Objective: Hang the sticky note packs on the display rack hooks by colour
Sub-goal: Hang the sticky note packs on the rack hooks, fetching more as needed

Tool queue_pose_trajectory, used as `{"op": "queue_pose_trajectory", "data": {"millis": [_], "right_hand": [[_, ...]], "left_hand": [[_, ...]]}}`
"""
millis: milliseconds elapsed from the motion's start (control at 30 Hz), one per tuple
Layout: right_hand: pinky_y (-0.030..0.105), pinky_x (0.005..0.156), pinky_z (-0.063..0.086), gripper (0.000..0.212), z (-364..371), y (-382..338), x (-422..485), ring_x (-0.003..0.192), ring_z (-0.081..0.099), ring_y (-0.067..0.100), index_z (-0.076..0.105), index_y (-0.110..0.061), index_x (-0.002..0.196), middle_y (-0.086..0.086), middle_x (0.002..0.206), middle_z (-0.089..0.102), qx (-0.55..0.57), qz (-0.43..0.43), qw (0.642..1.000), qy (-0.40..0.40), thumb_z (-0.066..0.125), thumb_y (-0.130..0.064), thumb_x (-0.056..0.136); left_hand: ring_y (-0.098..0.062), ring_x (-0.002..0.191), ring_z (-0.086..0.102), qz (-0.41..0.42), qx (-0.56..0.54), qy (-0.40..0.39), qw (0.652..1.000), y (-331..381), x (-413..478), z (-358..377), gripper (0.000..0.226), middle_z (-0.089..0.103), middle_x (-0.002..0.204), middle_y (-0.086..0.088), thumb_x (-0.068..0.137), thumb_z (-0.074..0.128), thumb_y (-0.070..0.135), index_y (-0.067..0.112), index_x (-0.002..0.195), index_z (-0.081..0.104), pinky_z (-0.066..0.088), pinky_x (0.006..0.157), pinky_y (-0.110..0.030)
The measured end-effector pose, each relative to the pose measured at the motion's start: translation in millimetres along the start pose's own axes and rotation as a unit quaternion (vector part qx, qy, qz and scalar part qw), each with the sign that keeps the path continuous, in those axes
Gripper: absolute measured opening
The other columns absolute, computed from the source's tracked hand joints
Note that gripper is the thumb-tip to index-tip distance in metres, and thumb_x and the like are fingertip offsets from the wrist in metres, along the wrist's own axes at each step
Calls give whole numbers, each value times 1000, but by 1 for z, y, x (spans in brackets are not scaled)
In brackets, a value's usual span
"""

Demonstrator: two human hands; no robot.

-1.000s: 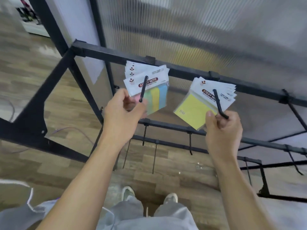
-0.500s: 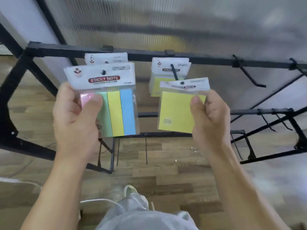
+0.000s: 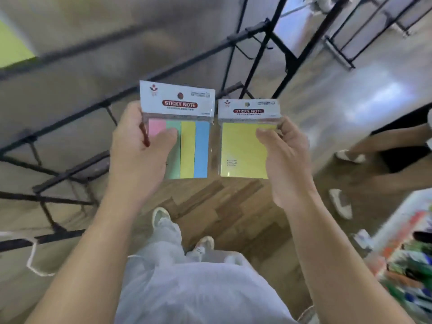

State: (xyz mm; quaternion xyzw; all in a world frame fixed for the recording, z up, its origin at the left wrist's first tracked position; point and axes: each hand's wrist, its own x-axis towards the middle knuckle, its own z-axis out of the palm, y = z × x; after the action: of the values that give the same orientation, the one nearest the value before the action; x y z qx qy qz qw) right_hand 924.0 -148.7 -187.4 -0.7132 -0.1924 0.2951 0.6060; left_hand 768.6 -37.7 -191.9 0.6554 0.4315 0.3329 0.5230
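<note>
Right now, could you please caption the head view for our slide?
Left hand holds a four-colour sticky note pack, right hand a yellow pack.

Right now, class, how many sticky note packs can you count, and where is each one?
2. The multicolour pack is gripped by the left hand; the yellow pack is gripped by the right hand. More may be hidden in the blurred goods at lower right.
</note>
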Motion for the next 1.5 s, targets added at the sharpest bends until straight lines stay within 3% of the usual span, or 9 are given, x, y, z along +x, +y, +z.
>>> {"op": "queue_pose_trajectory", "data": {"millis": [133,267,367,500,733,867,1133,1300,1500], "right_hand": [[37,74,53,25,-72,13,0,89,67,18,65,-25,101,-6,96,73,19,53,995,81,54,-23,79],[36,69,54,19,-123,18,21,92,70,18,64,-25,102,-7,96,74,37,71,988,132,53,-13,94],[34,63,54,17,-153,23,51,83,70,18,65,-23,99,-8,87,74,48,81,981,172,54,-13,91],[34,69,50,16,-190,35,109,74,65,11,67,-20,94,-10,78,72,31,97,973,207,54,-9,92],[26,62,46,15,-278,24,207,69,62,7,67,-22,92,-14,74,69,28,100,960,258,55,-13,92],[18,58,50,18,-333,18,262,67,63,-4,68,-20,97,-16,77,71,43,99,957,270,53,-10,94],[20,52,50,20,-435,-1,389,62,62,-2,68,-22,92,-16,72,71,28,90,968,233,52,-9,92],[20,55,48,19,-479,-8,470,65,62,1,68,-20,91,-13,74,71,21,82,973,215,54,-8,91],[29,64,47,17,-532,-25,579,68,62,8,69,-17,96,-11,76,71,16,85,973,213,55,-7,92]], "left_hand": [[-14,78,63,-13,14,-84,996,12,-1,72,24,68,89,18,80,61,20,40,91,54,51,63,-36],[-7,88,66,-5,18,-151,988,24,12,134,23,69,99,16,78,60,23,38,95,54,56,77,-34],[-4,90,68,3,13,-197,980,30,30,179,24,69,102,15,87,61,13,31,101,54,58,76,-29],[-1,90,68,-5,12,-225,974,27,68,240,23,70,103,14,87,61,12,22,107,55,56,75,-24],[-4,96,67,11,41,-283,958,54,128,361,25,70,105,16,83,59,24,32,107,56,58,82,-37],[-8,94,69,-3,29,-296,955,75,156,440,27,72,103,11,82,59,21,28,108,58,59,80,-42],[-8,89,70,-3,-13,-247,969,106,211,572,25,73,97,15,78,61,19,34,97,59,56,73,-31],[-9,89,70,-1,2,-223,975,120,260,639,25,73,99,11,78,61,23,31,101,59,57,76,-36],[-3,82,68,9,9,-225,974,142,346,734,23,71,93,18,79,60,26,35,100,58,54,67,-23]]}}
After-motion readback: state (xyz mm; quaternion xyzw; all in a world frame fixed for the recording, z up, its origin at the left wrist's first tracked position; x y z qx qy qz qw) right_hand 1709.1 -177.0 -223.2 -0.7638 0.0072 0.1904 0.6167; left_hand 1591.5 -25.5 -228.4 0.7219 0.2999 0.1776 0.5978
